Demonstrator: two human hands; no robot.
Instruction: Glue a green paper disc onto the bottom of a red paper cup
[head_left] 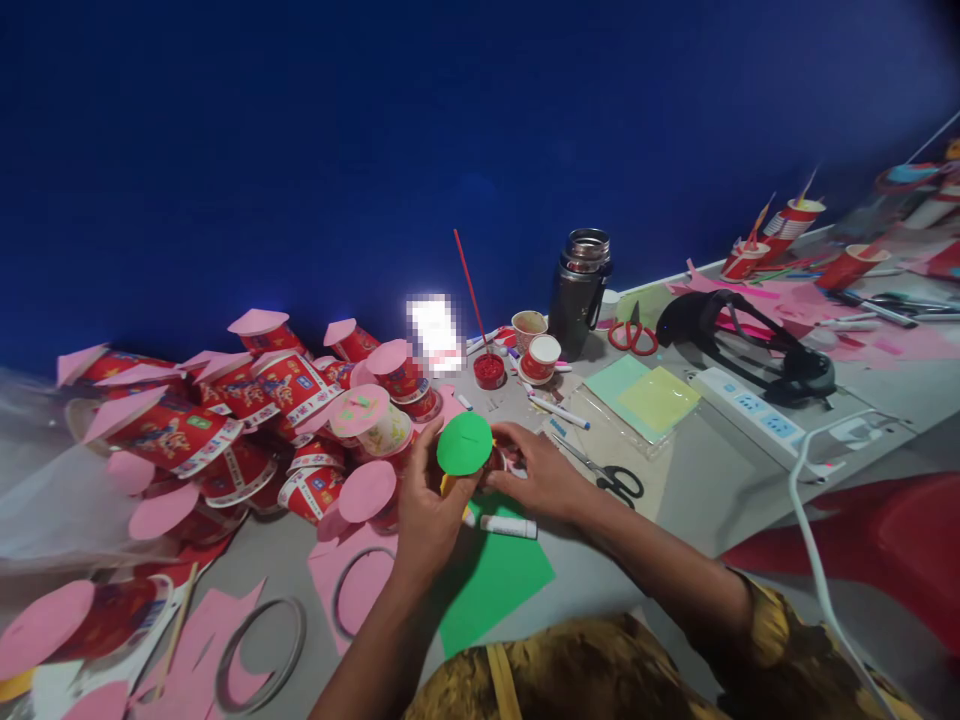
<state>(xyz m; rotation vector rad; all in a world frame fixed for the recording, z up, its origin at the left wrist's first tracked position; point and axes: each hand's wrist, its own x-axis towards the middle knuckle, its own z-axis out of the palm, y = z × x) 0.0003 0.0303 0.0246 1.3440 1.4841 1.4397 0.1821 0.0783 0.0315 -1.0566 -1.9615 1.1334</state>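
left hand (429,510) + right hand (538,480) | grip cup (491,468) | green paper disc (465,444) on top

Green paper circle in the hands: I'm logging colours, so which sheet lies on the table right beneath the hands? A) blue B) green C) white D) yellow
B: a green paper sheet lies on the grey table below the left hand and right hand holding the green paper circle.

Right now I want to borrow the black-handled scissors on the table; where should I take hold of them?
Take the black scissors by the handle loops, which point toward the person at the near right. The blades point away to the upper left, so come in from the near right, clear of the right hand.
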